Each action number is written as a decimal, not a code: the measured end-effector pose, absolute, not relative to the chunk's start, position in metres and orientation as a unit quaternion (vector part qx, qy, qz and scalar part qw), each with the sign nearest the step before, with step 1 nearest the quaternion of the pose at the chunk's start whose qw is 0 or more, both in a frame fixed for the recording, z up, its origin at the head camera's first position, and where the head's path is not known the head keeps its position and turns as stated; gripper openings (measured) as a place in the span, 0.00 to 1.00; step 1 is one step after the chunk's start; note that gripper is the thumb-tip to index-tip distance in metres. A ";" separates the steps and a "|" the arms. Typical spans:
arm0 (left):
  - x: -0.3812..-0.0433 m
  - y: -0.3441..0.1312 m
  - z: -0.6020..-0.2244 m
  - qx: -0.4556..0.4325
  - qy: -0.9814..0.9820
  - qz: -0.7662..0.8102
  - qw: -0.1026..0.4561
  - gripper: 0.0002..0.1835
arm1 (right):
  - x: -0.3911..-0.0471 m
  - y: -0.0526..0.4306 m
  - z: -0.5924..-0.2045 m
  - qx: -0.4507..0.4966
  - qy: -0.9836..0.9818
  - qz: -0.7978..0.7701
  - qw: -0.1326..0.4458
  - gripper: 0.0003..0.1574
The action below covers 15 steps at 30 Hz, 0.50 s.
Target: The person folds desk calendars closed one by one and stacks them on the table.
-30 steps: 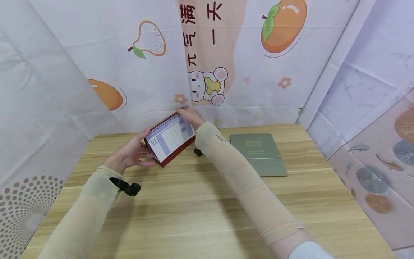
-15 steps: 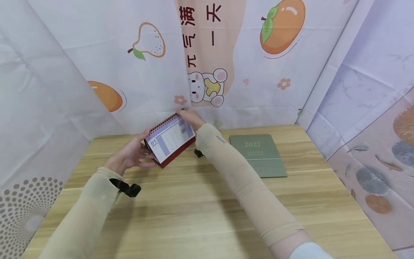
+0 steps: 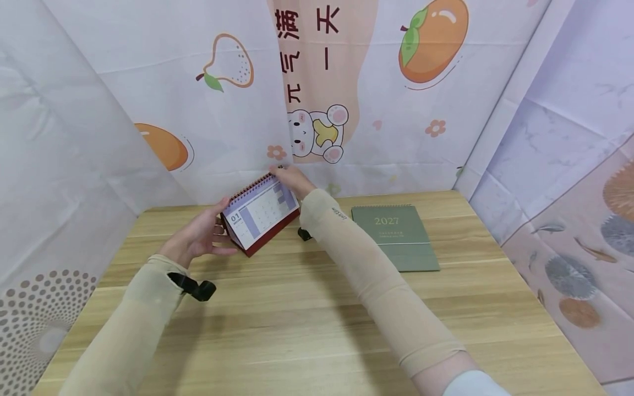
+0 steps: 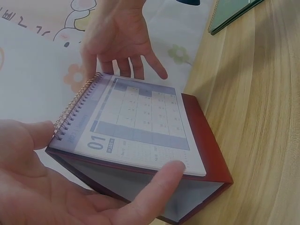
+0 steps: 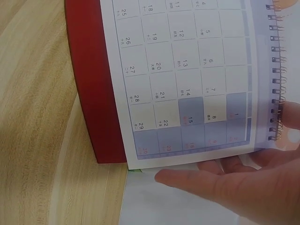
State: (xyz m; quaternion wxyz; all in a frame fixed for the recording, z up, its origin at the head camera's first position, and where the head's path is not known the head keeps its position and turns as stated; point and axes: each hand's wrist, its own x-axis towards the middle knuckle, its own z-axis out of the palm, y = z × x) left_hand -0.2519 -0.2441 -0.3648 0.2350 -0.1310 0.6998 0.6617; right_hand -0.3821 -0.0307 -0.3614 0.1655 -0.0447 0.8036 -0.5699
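A desk calendar with a red stand, spiral binding and a purple-and-white "01" page stands tilted up like a tent at the back left of the table. At its left end my left hand touches the side, thumb by the spiral; in the left wrist view one finger lies straight along the page edge. My right hand is at the calendar's far right end by the binding, with its fingers spread straight in the left wrist view. The right wrist view shows one straight finger beside the page's edge.
A green "2027" calendar lies on the wooden table to the right of my right forearm. Behind the table hangs a white printed curtain, close to the red calendar. Black camera mounts sit at my wrists.
Almost nothing differs. Both hands stay at the ends of the red calendar, and my left hand's lower fingers have shifted slightly along its side.
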 end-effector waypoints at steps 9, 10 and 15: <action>-0.251 -0.241 -0.366 -0.123 0.711 0.656 0.222 0.48 | -0.384 -0.028 -0.363 -0.050 0.788 -0.590 0.170 0.38; -0.251 -0.241 -0.366 -0.121 0.714 0.654 0.218 0.48 | -0.384 -0.029 -0.363 -0.044 0.787 -0.591 0.171 0.38; -0.251 -0.241 -0.366 -0.106 0.719 0.657 0.201 0.45 | -0.385 -0.031 -0.361 -0.009 0.773 -0.608 0.181 0.36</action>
